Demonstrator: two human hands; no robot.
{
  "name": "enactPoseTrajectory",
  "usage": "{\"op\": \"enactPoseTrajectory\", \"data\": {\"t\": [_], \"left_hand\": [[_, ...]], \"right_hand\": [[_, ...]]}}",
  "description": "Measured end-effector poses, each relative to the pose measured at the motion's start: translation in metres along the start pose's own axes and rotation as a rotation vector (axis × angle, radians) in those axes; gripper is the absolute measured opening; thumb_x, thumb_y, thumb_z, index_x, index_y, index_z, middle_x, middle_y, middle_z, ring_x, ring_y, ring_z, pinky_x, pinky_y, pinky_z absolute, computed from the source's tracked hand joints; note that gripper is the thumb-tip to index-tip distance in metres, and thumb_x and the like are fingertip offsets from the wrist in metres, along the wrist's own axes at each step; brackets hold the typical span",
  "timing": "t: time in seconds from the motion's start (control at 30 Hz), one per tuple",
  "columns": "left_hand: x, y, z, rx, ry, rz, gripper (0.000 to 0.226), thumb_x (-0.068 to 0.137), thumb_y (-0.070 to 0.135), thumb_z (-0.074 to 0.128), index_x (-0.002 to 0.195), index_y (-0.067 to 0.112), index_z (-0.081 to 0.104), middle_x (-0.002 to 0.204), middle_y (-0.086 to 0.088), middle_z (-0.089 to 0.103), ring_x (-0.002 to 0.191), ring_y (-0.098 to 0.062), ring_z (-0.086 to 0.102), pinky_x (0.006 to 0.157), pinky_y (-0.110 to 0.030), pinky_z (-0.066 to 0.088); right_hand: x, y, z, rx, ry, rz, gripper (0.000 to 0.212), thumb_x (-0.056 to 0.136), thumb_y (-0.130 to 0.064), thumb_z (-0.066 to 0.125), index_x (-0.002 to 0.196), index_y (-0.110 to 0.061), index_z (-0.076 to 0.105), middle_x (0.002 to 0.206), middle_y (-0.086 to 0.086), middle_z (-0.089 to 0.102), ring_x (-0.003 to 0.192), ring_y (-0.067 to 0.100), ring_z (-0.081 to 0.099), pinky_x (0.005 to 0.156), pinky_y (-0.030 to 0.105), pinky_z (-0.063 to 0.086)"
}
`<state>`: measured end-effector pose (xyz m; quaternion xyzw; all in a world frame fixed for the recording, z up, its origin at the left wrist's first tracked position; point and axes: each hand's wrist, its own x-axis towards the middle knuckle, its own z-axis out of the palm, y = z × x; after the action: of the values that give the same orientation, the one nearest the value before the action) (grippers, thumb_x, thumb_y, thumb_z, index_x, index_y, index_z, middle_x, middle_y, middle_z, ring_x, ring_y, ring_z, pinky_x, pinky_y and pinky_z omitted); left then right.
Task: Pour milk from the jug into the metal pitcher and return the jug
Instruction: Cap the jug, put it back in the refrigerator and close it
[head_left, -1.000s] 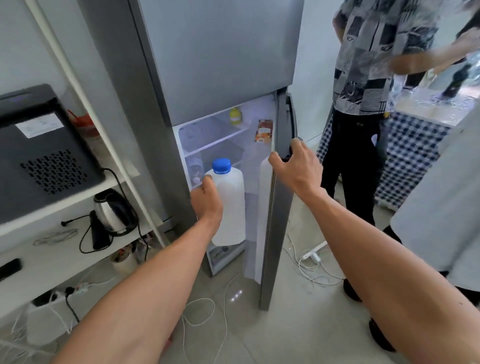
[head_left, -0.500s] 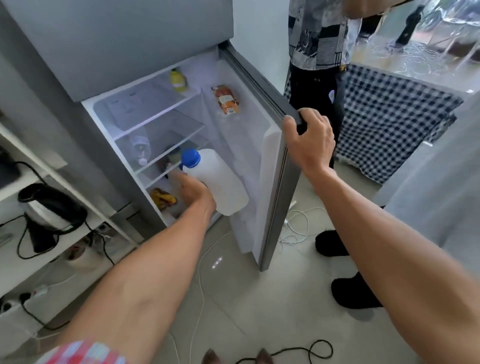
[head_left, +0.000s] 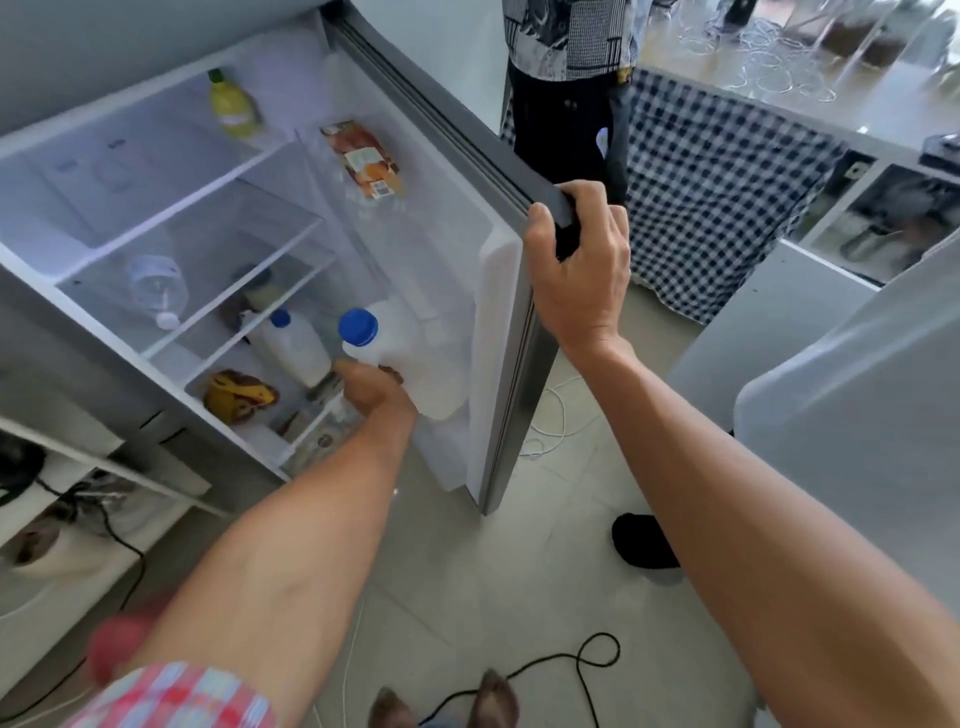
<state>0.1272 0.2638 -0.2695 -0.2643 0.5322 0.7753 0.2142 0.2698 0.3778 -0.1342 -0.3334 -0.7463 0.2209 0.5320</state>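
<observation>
The white milk jug (head_left: 415, 358) with a blue cap sits low in the open fridge, in or at the bottom door bin. My left hand (head_left: 371, 389) grips it at its handle side, fingers curled round it. My right hand (head_left: 576, 270) grips the top edge of the grey fridge door (head_left: 498, 332) and holds it open. No metal pitcher is in view.
Inside the fridge are a second smaller blue-capped bottle (head_left: 296, 343), a lying water bottle (head_left: 156, 286), a banana (head_left: 236, 395), a yellow bottle (head_left: 234, 106) and a packet (head_left: 366, 158). A person (head_left: 566, 78) stands behind the door by a checked cloth (head_left: 717, 187). Cables (head_left: 571, 660) lie on the floor.
The door has swung wider and my view has dropped lower. My left hand has carried the jug down and into the bottom of the fridge door.
</observation>
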Motion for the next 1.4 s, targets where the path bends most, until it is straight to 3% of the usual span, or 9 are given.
{"op": "enactPoseTrajectory", "data": {"t": [0.3,0.5,0.6,0.77,0.87,1.0,1.13,1.27,1.4], "left_hand": [[0.011,-0.018,0.006,0.276,-0.197,0.015,0.034,0.101,0.025,0.032,0.071,0.02,0.048,0.063,0.001,0.049,0.052,-0.014,0.044,0.051,-0.025,0.038],[0.017,-0.019,0.008,0.481,-0.299,0.065,0.039,0.101,0.035,0.033,0.073,0.022,0.057,0.07,-0.001,0.059,0.06,-0.018,0.052,0.058,-0.028,0.044],[0.016,-0.017,0.006,0.63,-0.346,0.085,0.045,0.092,0.048,0.034,0.071,0.019,0.061,0.08,-0.007,0.068,0.073,-0.028,0.062,0.073,-0.039,0.053],[0.034,-0.012,0.0,0.916,-0.393,0.204,0.029,0.095,0.021,0.043,0.081,0.005,0.064,0.096,-0.018,0.07,0.085,-0.032,0.064,0.074,-0.037,0.051],[0.026,0.007,-0.001,0.81,-0.315,0.306,0.029,0.085,0.019,0.044,0.085,0.001,0.066,0.094,-0.02,0.072,0.088,-0.035,0.069,0.08,-0.048,0.058],[-0.017,0.047,-0.004,0.63,-0.317,0.492,0.035,0.093,0.027,0.044,0.092,0.002,0.069,0.092,-0.016,0.072,0.081,-0.023,0.063,0.073,-0.037,0.053],[-0.026,0.075,-0.019,0.701,-0.337,0.642,0.029,0.102,0.026,0.043,0.083,0.013,0.06,0.079,-0.003,0.063,0.072,-0.017,0.056,0.064,-0.03,0.043],[-0.028,0.108,-0.042,0.751,-0.327,0.704,0.031,0.104,0.031,0.045,0.091,0.009,0.063,0.084,-0.006,0.066,0.074,-0.018,0.059,0.063,-0.029,0.043],[-0.022,0.138,-0.063,0.791,-0.373,0.704,0.03,0.102,0.025,0.048,0.082,0.009,0.061,0.077,-0.005,0.061,0.069,-0.017,0.053,0.062,-0.03,0.041]], "right_hand": [[0.002,0.001,0.007,-0.005,0.046,-0.029,0.029,0.093,-0.034,0.058,0.098,-0.006,0.064,0.083,-0.004,0.061,0.084,0.017,0.052,0.065,0.016,0.037],[-0.001,-0.004,0.008,-0.005,0.046,-0.035,0.031,0.092,-0.035,0.057,0.099,-0.006,0.064,0.084,-0.006,0.059,0.085,0.018,0.053,0.065,0.016,0.036],[-0.003,-0.006,0.008,-0.01,0.042,-0.033,0.032,0.092,-0.035,0.057,0.1,-0.005,0.064,0.085,-0.008,0.058,0.086,0.018,0.052,0.065,0.017,0.036],[-0.007,-0.011,0.008,-0.015,0.034,-0.017,0.031,0.092,-0.036,0.057,0.099,-0.006,0.063,0.085,-0.002,0.062,0.087,0.02,0.054,0.065,0.023,0.038],[-0.01,-0.016,0.008,-0.006,0.022,0.006,0.031,0.092,-0.037,0.057,0.098,-0.006,0.062,0.083,-0.001,0.06,0.087,0.018,0.053,0.066,0.026,0.039],[-0.017,-0.026,0.01,-0.025,0.017,0.026,0.035,0.091,-0.042,0.058,0.096,-0.007,0.062,0.08,-0.005,0.059,0.086,0.015,0.053,0.065,0.03,0.044],[-0.028,-0.043,0.017,-0.034,0.013,0.014,0.037,0.09,-0.043,0.062,0.094,-0.006,0.06,0.079,-0.009,0.055,0.087,0.013,0.05,0.064,0.031,0.045],[-0.048,-0.068,0.032,-0.062,-0.025,0.005,0.041,0.09,-0.049,0.063,0.095,-0.008,0.059,0.085,-0.006,0.061,0.091,0.014,0.049,0.065,0.033,0.048],[-0.07,-0.094,0.053,-0.088,-0.097,-0.061,0.052,0.092,-0.057,0.06,0.105,-0.008,0.061,0.097,0.0,0.065,0.099,0.021,0.053,0.083,0.034,0.043]]}}
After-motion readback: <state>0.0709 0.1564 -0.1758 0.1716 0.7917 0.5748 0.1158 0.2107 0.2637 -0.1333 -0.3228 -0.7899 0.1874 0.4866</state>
